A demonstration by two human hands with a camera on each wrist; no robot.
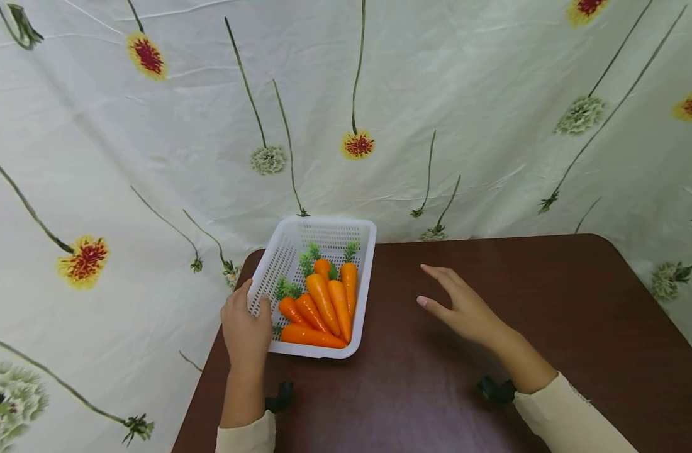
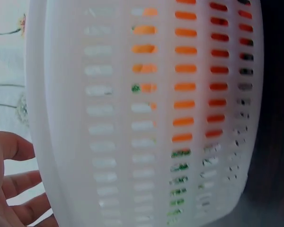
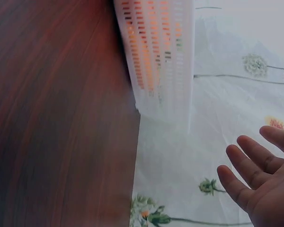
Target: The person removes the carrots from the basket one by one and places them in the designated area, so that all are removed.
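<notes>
A white plastic basket [image 1: 367, 277] with slotted walls stands at the table's back left. Inside lie several orange carrots [image 1: 321, 302] with green leafy tops [image 1: 289, 288]. My left hand [image 1: 246, 327] is at the basket's left rim, thumb apart from the relaxed fingers. In the left wrist view, its fingertips [image 2: 22, 183] reach the rim's edge and are partly hidden by it; whether they touch it I cannot tell. To the right of the basket, my right hand [image 1: 465, 308] hovers above the table, fingers extended, thumb apart, holding nothing.
A dark reddish-brown table [image 1: 414, 390] with rounded corners carries the basket. Behind it and on the left hangs a pale cloth [image 1: 493, 126] printed with flowers. Dark straps [image 1: 497, 390] sit at both wrists, beside cream sleeves [image 1: 567, 412].
</notes>
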